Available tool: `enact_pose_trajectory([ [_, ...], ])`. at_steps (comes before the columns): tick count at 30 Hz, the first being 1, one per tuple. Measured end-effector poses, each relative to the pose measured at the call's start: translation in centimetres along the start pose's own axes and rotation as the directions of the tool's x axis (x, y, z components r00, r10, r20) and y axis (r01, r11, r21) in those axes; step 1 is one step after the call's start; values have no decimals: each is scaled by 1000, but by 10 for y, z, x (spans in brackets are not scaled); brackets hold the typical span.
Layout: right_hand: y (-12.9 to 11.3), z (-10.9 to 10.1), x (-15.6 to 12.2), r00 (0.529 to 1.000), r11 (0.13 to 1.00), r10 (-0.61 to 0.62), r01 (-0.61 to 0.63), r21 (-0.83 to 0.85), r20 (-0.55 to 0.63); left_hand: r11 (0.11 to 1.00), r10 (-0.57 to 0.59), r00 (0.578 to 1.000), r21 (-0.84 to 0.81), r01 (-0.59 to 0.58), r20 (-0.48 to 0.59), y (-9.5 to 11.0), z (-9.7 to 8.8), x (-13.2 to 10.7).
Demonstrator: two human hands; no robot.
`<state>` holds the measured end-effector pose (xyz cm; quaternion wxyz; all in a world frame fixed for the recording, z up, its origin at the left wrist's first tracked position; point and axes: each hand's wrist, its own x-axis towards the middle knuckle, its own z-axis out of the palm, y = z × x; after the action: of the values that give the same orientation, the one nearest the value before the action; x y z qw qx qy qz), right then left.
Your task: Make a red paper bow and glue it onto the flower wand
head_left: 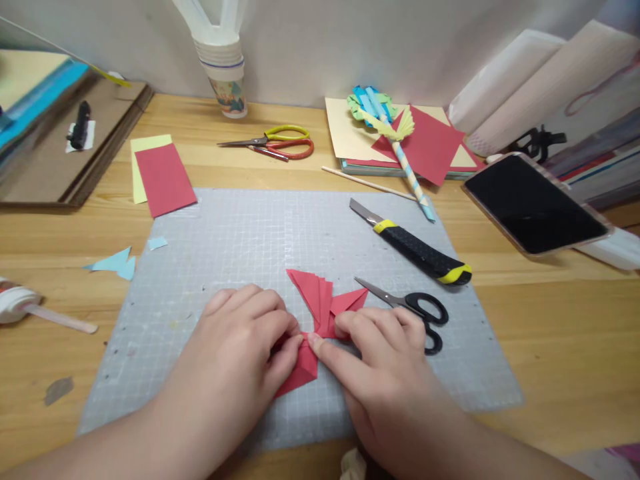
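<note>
A folded red paper piece (323, 310) with pleated, pointed flaps is held low over the grey cutting mat (250, 247). My left hand (245, 340) pinches its left side between thumb and curled fingers. From the right, my right hand (383, 353) grips it, the thumb pressing near its middle and the fingers bent over the right flap. Parts of the paper are hidden under both hands. Just beyond my right hand lie small black-handled scissors (403, 301), one handle loop partly covered. Farther up the mat rests a black and yellow utility knife (415, 247) with its blade out.
Red paper (167, 179) overlaps a yellow sheet at the back left. Red-and-yellow-handled scissors (287, 139), a stack of paper cups (227, 80) and a striped paper flower (407, 170) stand or lie along the back. A tablet-like device (537, 203) sits right; blue scraps (113, 261) lie left.
</note>
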<state>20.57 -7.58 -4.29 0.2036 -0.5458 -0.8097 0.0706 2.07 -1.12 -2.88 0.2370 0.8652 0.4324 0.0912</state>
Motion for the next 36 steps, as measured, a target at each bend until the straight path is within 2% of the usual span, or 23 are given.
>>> enact_pose_trajectory([
  [5, 3, -6, -1, 998, 995, 55, -52, 89, -31, 998, -60, 998, -26, 60, 15, 1, 0, 3],
  [8, 3, -10, 0, 999, 995, 23, -20, 97, -33, 997, -67, 997, -27, 68, 35, 0, 0, 3],
  [14, 0, -6, 1, 1000, 999, -28, 28, 27, -7, 998, -44, 997, -33, 46, 57, -1, -1, 2],
  [25, -2, -3, -1, 997, 999, 33, -35, 29, 66, 1000, 6, 1000, 9, -6, 23, -5, -6, -2],
  [36, -1, 0, 1, 997, 1000, 23, -24, 15, 68, 992, -120, 993, 26, 120, 4, -4, -5, 7],
])
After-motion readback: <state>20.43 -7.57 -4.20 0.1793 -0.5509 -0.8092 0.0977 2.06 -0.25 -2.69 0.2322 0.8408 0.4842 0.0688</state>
